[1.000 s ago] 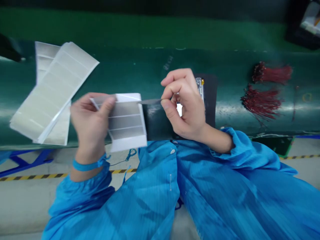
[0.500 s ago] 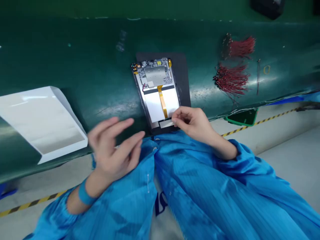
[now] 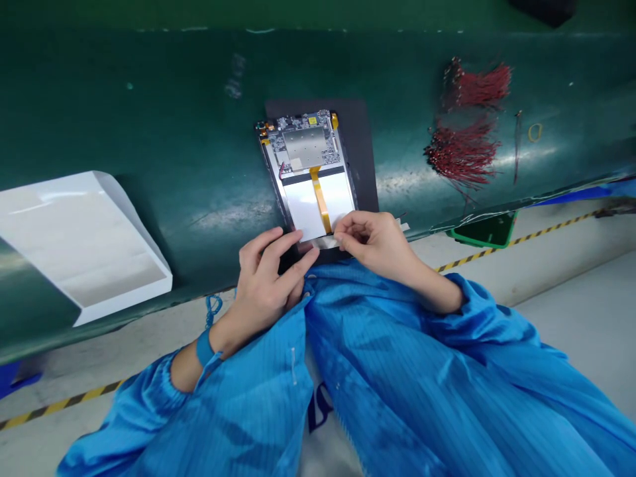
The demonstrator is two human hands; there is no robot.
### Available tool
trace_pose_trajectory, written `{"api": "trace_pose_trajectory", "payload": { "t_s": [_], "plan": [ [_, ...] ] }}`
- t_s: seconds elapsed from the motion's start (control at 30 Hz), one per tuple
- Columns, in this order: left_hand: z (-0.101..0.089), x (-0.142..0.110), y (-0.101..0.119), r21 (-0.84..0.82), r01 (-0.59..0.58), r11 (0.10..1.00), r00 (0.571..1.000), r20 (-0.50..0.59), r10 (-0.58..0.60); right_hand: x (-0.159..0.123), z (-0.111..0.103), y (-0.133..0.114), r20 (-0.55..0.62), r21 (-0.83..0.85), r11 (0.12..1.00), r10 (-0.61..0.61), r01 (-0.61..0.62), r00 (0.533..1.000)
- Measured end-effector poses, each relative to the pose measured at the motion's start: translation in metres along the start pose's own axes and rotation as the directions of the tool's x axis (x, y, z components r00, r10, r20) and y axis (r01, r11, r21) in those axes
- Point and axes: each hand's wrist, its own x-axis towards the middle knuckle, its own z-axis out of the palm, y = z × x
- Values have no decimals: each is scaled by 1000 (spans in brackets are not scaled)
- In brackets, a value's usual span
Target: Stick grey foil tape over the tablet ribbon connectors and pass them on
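An opened tablet (image 3: pixel 293 199) lies on a black mat (image 3: pixel 362 152), its circuit board (image 3: pixel 303 146) at the far end. An orange flat cable (image 3: pixel 320 199) runs down over the white battery area. At the near edge is a short pale strip (image 3: pixel 325 243). My right hand (image 3: pixel 377 246) pinches the strip's right end between thumb and forefinger. My left hand (image 3: pixel 271 275) has its fingers apart at the tablet's lower left corner, fingertips by the strip's left end; whether they press on it I cannot tell.
Two bundles of red and black wires (image 3: pixel 462 156) lie to the right, with a single wire (image 3: pixel 517 146) and a yellow rubber band (image 3: pixel 534 132) beside them. At left rests a white sleeve-like sheet (image 3: pixel 84 245). A green-rimmed bin (image 3: pixel 484 230) stands below the table edge.
My left hand has moved right and forward, from beside the tablet to its lower left corner. My right hand stays pinched at the strip, nearly unmoved. The view has shifted slightly.
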Motion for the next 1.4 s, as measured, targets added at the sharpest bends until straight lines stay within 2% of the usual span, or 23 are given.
{"api": "trace_pose_trajectory", "payload": {
  "t_s": [0.2,0.3,0.37,0.53,0.87,1.07,1.3,1.4],
  "plan": [
    [3,5,1,35,-29,999,999,-18,30,2,-2,-2,12,42,999,22,-23,1000],
    [-2,4,2,16,-23,1000,999,-44,24,2,-3,-1,34,140,989,45,-50,998],
    [-6,3,2,6,-11,1000,998,-56,11,1,-3,0,30,148,988,40,-44,999],
    [-7,3,0,26,-16,1000,999,-45,17,-1,1,-1,0,4,1000,-10,10,1000],
    [2,12,-1,109,-64,992,996,70,56,-4,8,-7,-81,-185,981,-70,54,994],
    [1,11,1,127,-44,991,996,82,34,-6,12,-8,-84,-411,906,-145,99,986],
    [1,11,0,132,-45,990,995,91,33,-4,21,-8,-67,-565,823,-116,58,991],
    [-1,11,0,135,-52,989,995,87,40,-5,21,-6,-61,-619,782,-140,72,988]
  ]
}}
